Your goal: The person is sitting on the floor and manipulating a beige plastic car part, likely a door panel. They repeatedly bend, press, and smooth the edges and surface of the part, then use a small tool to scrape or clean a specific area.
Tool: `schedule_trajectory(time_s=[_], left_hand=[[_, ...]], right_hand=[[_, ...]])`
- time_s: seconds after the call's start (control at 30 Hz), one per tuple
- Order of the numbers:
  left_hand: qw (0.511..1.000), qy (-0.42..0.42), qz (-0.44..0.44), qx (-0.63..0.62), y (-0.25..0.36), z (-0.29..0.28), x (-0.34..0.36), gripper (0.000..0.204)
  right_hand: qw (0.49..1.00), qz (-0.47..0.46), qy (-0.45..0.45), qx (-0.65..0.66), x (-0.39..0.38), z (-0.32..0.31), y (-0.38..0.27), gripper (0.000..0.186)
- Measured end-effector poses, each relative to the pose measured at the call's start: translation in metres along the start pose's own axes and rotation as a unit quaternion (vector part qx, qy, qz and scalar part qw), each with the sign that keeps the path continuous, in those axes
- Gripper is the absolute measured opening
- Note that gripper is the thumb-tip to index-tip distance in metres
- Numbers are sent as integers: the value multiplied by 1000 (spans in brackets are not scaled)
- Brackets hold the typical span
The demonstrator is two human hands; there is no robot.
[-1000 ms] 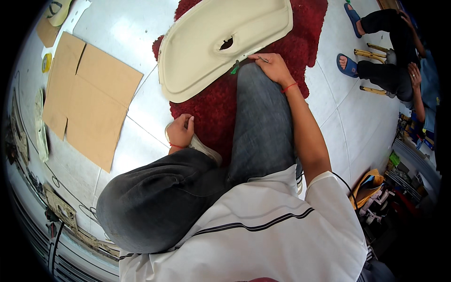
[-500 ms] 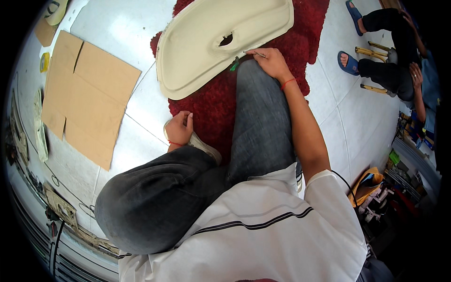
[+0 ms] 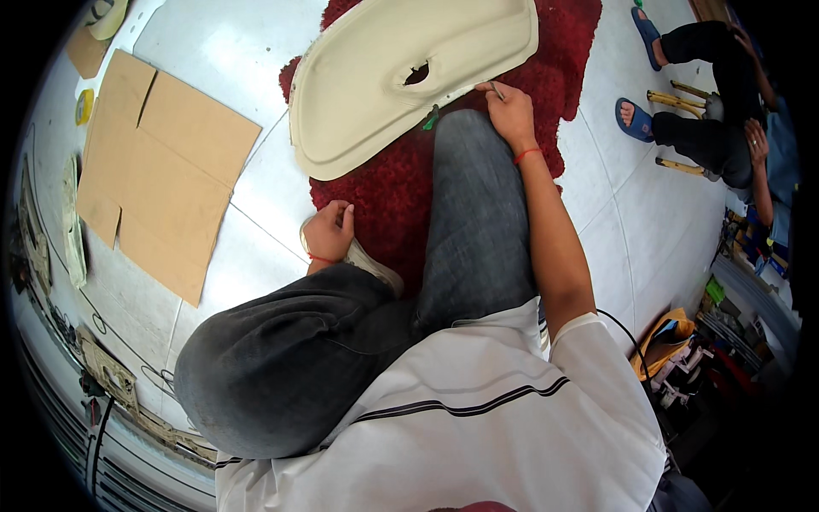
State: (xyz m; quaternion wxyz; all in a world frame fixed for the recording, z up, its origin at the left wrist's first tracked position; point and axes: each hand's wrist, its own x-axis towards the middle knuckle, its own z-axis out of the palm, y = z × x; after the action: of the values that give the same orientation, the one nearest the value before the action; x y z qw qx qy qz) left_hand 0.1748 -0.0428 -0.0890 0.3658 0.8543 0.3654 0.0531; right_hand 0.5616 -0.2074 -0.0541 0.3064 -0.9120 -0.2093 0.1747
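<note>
A cream, soft-looking moulded panel [image 3: 358, 102] with a raised border and a torn-edged dark hole lies on a shaggy red rug [image 3: 375, 192]. At the panel's near edge, right of the hole, my right hand [image 3: 510, 113] pinches a slim grey metal tool [image 3: 496, 89]. Most of that tool is hidden by the fingers, so its kind is unclear. A small green object [image 3: 432, 118] lies against the same edge, beside my raised right knee. My left hand [image 3: 329, 232] rests with fingers curled next to my shoe [image 3: 373, 266], apart from the panel; nothing shows in it.
Slit cardboard [image 3: 166, 171] lies on the white tiles at left, with a yellow tape roll [image 3: 84, 107] beyond it. Trim pieces [image 3: 109, 369] and cables line the left side. At right, another person sits in blue sandals [image 3: 635, 119]; an orange bag [image 3: 665, 341] stands nearer.
My right hand has slid a little to the right along the panel's near edge with the tool. My left hand stays by the shoe. The view has shifted slightly.
</note>
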Motion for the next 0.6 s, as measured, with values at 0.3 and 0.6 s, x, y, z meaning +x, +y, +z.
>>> schedule_trajectory(time_s=[0.3,0.6], left_hand=[[1000,0,-9,-21,2,0,0,10],[999,-3,-15,-33,2,-1,-1,11]], right_hand=[[999,-42,-26,12,3,4,8,29],[998,-33,-49,22,1,6,11,27]])
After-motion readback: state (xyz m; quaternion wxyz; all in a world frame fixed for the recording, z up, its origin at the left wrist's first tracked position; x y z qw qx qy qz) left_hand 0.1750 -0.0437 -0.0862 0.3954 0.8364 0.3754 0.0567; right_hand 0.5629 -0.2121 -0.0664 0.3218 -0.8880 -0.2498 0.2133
